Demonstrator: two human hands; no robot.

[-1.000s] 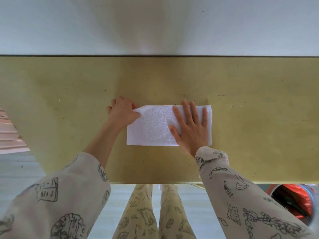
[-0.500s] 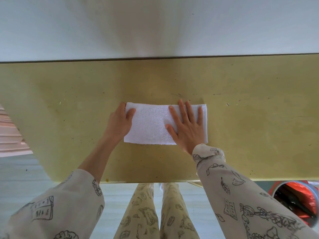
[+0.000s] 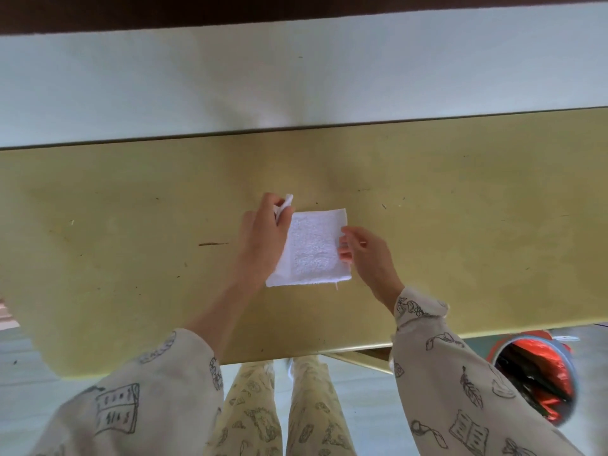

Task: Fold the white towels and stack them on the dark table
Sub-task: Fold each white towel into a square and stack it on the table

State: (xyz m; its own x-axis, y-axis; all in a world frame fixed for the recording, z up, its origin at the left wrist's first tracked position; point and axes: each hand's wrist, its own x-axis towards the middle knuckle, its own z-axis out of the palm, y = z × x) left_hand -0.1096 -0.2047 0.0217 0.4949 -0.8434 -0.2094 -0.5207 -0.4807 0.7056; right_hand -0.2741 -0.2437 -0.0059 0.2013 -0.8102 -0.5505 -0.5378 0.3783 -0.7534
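A white towel [image 3: 312,250] lies folded into a small squarish block on the yellow table [image 3: 131,241], near its middle. My left hand [image 3: 263,238] grips the towel's left end, and a corner of cloth sticks up between its fingers at the far side. My right hand [image 3: 365,255] is at the towel's right edge, thumb and fingers pinching that edge. Part of the towel's left side is hidden under my left hand. No dark table surface with a stack is in view.
A pale wall [image 3: 296,77] rises behind the table's far edge, with a dark strip [image 3: 164,11] along the top. A round bin with red and black contents [image 3: 539,380] stands on the floor at the lower right. My legs [image 3: 279,406] show below the near edge.
The towel was a wide rectangle pressed flat by my right palm. Now the left end is folded across to the right, the towel is squarish, and my right hand has lifted to pinch its edge.
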